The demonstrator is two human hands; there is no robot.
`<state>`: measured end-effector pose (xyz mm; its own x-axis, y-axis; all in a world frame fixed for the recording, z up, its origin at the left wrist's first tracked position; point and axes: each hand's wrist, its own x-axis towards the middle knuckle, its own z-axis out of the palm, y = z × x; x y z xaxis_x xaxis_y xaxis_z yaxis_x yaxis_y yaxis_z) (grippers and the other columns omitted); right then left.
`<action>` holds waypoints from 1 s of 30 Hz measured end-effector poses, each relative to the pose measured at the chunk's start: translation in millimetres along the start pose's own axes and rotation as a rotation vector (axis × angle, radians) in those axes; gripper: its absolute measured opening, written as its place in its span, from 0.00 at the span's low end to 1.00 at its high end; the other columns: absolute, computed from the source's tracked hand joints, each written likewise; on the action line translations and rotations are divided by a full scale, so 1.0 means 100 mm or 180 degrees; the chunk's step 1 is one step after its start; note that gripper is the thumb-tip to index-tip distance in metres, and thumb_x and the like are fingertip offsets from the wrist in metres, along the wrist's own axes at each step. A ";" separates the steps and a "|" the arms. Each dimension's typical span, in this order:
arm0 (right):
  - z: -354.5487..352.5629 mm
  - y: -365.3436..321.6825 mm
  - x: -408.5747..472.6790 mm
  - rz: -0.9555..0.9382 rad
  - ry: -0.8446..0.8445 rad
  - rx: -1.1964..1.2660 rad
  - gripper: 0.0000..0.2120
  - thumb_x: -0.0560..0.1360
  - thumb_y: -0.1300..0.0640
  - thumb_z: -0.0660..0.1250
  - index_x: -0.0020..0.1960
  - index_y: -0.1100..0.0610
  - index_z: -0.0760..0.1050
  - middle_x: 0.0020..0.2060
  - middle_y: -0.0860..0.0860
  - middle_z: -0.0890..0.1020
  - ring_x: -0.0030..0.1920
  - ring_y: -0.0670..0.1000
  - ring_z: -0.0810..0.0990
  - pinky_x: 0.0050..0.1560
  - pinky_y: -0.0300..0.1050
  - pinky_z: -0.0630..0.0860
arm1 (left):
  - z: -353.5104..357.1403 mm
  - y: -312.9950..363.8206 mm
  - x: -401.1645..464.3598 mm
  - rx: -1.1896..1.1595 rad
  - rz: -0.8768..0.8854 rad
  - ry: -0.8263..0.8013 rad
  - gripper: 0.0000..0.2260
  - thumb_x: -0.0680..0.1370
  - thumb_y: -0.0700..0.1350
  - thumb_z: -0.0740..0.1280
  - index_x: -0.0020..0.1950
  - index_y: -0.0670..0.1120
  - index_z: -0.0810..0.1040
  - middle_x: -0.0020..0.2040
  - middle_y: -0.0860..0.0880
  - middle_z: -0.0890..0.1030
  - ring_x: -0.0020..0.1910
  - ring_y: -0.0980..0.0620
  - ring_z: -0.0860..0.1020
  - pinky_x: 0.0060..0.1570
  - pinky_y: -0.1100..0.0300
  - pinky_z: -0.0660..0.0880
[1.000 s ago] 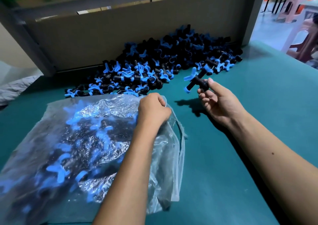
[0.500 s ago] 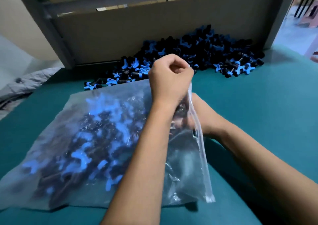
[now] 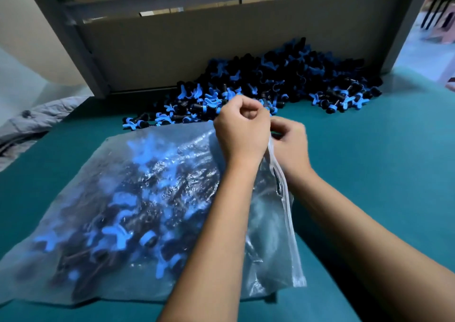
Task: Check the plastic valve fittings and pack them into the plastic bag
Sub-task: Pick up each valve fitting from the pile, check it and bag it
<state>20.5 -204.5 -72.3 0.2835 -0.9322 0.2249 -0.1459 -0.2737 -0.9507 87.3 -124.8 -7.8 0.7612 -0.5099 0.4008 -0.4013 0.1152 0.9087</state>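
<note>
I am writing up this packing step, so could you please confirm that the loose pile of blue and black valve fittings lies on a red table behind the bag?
Not quite: in the head view the table is teal, not red. The rest holds: the loose pile of blue and black valve fittings lies on it behind the bag.

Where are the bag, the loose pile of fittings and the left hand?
bag (image 3: 138,198), head view, on its clear upper face.
pile (image 3: 283,80), head view, middle of the heap.
left hand (image 3: 242,129), head view, back of the hand.
</note>
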 end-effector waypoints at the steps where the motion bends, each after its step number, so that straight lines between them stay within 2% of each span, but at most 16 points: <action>1: -0.03 -0.02 0.02 -0.0066 0.0357 -0.0107 0.09 0.74 0.65 0.65 0.48 0.58 0.83 0.44 0.56 0.86 0.47 0.58 0.85 0.56 0.60 0.80 | 0.03 -0.10 -0.04 0.0208 -0.0155 -0.0091 0.07 0.70 0.40 0.71 0.34 0.50 0.79 0.30 0.56 0.80 0.33 0.60 0.78 0.40 0.59 0.78; 3: -0.11 -0.05 0.05 -0.0141 0.0906 -0.0230 0.10 0.71 0.63 0.64 0.44 0.54 0.83 0.39 0.49 0.86 0.42 0.53 0.85 0.53 0.54 0.82 | 0.07 -0.31 -0.10 0.0817 -0.0328 -0.0488 0.05 0.71 0.42 0.69 0.36 0.51 0.79 0.34 0.55 0.82 0.38 0.52 0.82 0.40 0.58 0.79; 5: -0.11 -0.03 0.15 -0.0187 0.0850 -0.0708 0.12 0.71 0.63 0.63 0.48 0.53 0.82 0.42 0.48 0.84 0.46 0.54 0.84 0.56 0.50 0.80 | 0.09 -0.45 -0.16 0.1507 -0.0336 -0.0972 0.06 0.72 0.41 0.67 0.39 0.52 0.79 0.40 0.53 0.83 0.42 0.46 0.82 0.42 0.57 0.79; 7: -0.09 0.02 0.30 -0.0264 0.0323 -0.1753 0.17 0.74 0.62 0.65 0.62 0.53 0.78 0.55 0.53 0.80 0.55 0.57 0.80 0.59 0.50 0.76 | 0.10 -0.52 -0.19 0.1835 -0.0324 -0.1153 0.07 0.71 0.40 0.66 0.40 0.52 0.79 0.42 0.50 0.83 0.45 0.43 0.81 0.44 0.56 0.78; 8: -0.07 0.04 0.36 -0.0346 0.0035 -0.2202 0.22 0.75 0.61 0.66 0.69 0.51 0.73 0.63 0.56 0.75 0.60 0.59 0.77 0.59 0.51 0.76 | 0.10 -0.54 -0.19 0.1871 -0.0306 -0.1146 0.06 0.70 0.40 0.66 0.40 0.52 0.79 0.42 0.50 0.83 0.45 0.42 0.81 0.44 0.55 0.78; 10: -0.01 0.04 0.43 -0.0652 -0.0406 -0.2769 0.33 0.74 0.63 0.66 0.76 0.43 0.64 0.75 0.56 0.61 0.68 0.62 0.67 0.57 0.55 0.75 | 0.12 -0.55 -0.18 0.1884 -0.0251 -0.1098 0.05 0.70 0.41 0.66 0.40 0.51 0.77 0.41 0.50 0.83 0.43 0.42 0.79 0.42 0.55 0.76; 12: 0.05 0.02 0.49 -0.1183 -0.0738 -0.3143 0.40 0.73 0.63 0.64 0.79 0.38 0.56 0.80 0.52 0.48 0.73 0.64 0.57 0.59 0.56 0.74 | 0.12 -0.57 -0.17 0.1930 -0.0203 -0.1050 0.03 0.70 0.42 0.67 0.38 0.50 0.75 0.40 0.50 0.82 0.41 0.42 0.78 0.39 0.54 0.73; 14: 0.10 0.00 0.58 -0.1514 -0.1133 -0.3490 0.42 0.74 0.63 0.61 0.80 0.36 0.51 0.81 0.50 0.42 0.77 0.65 0.50 0.65 0.58 0.73 | 0.13 -0.57 -0.16 0.1949 -0.0211 -0.0997 0.05 0.70 0.42 0.67 0.36 0.49 0.72 0.38 0.50 0.81 0.40 0.42 0.77 0.37 0.54 0.71; 16: 0.12 -0.02 0.64 -0.1489 -0.1444 -0.3678 0.41 0.76 0.62 0.60 0.80 0.36 0.48 0.82 0.49 0.44 0.79 0.65 0.45 0.71 0.61 0.68 | 0.13 -0.58 -0.16 0.1923 -0.0246 -0.0952 0.06 0.70 0.43 0.68 0.35 0.48 0.72 0.37 0.51 0.81 0.39 0.42 0.76 0.37 0.54 0.70; 18: 0.12 -0.02 0.65 -0.1406 -0.1449 -0.3649 0.38 0.77 0.60 0.61 0.80 0.38 0.52 0.80 0.51 0.52 0.78 0.66 0.49 0.73 0.61 0.65 | 0.13 -0.58 -0.15 0.1918 -0.0255 -0.0924 0.04 0.70 0.43 0.68 0.36 0.49 0.74 0.37 0.51 0.81 0.38 0.43 0.75 0.37 0.55 0.69; 19: 0.11 -0.03 0.64 -0.1402 -0.1313 -0.3645 0.34 0.76 0.58 0.63 0.78 0.40 0.57 0.77 0.51 0.58 0.76 0.65 0.53 0.70 0.62 0.69 | 0.13 -0.59 -0.15 0.1926 -0.0254 -0.0923 0.03 0.70 0.43 0.68 0.37 0.49 0.75 0.37 0.52 0.81 0.39 0.43 0.75 0.37 0.55 0.69; 21: 0.07 -0.04 0.60 -0.1355 -0.0979 -0.3732 0.27 0.76 0.54 0.66 0.72 0.42 0.64 0.69 0.51 0.64 0.71 0.63 0.58 0.56 0.62 0.78 | 0.14 -0.59 -0.15 0.1935 -0.0271 -0.0937 0.03 0.70 0.44 0.68 0.38 0.50 0.76 0.38 0.52 0.81 0.39 0.43 0.76 0.38 0.56 0.69; 23: -0.01 -0.03 0.55 -0.1268 -0.0757 -0.3865 0.24 0.75 0.53 0.67 0.69 0.43 0.65 0.66 0.51 0.65 0.70 0.62 0.59 0.48 0.58 0.78 | 0.13 -0.59 -0.15 0.1953 -0.0276 -0.0947 0.02 0.70 0.44 0.68 0.38 0.51 0.77 0.38 0.53 0.82 0.39 0.44 0.76 0.39 0.56 0.70; 26: -0.20 0.01 0.48 -0.1290 -0.0444 -0.3874 0.25 0.73 0.61 0.68 0.66 0.45 0.67 0.63 0.52 0.66 0.65 0.63 0.62 0.37 0.53 0.75 | 0.13 -0.59 -0.15 0.1977 -0.0279 -0.0972 0.02 0.71 0.45 0.69 0.39 0.51 0.78 0.38 0.54 0.83 0.40 0.46 0.79 0.40 0.56 0.75; 28: -0.36 0.06 0.43 -0.1294 -0.0197 -0.3783 0.24 0.72 0.67 0.67 0.63 0.50 0.68 0.62 0.55 0.65 0.62 0.63 0.64 0.37 0.53 0.75 | 0.12 -0.59 -0.16 0.1948 -0.0312 -0.0970 0.02 0.71 0.45 0.69 0.39 0.52 0.78 0.38 0.55 0.83 0.39 0.49 0.80 0.39 0.57 0.76; 30: -0.53 0.14 0.41 -0.1206 0.0127 -0.3420 0.20 0.72 0.69 0.67 0.60 0.56 0.68 0.62 0.58 0.65 0.58 0.63 0.68 0.44 0.56 0.77 | 0.12 -0.58 -0.17 0.1923 -0.0323 -0.0951 0.04 0.72 0.44 0.69 0.38 0.52 0.78 0.35 0.57 0.82 0.36 0.54 0.79 0.33 0.61 0.71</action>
<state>-19.8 -259.3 -65.3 0.4548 -0.7479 0.4835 -0.7989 -0.5825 -0.1496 91.8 -133.1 -69.0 0.6716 -0.7165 0.1886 -0.6154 -0.3978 0.6804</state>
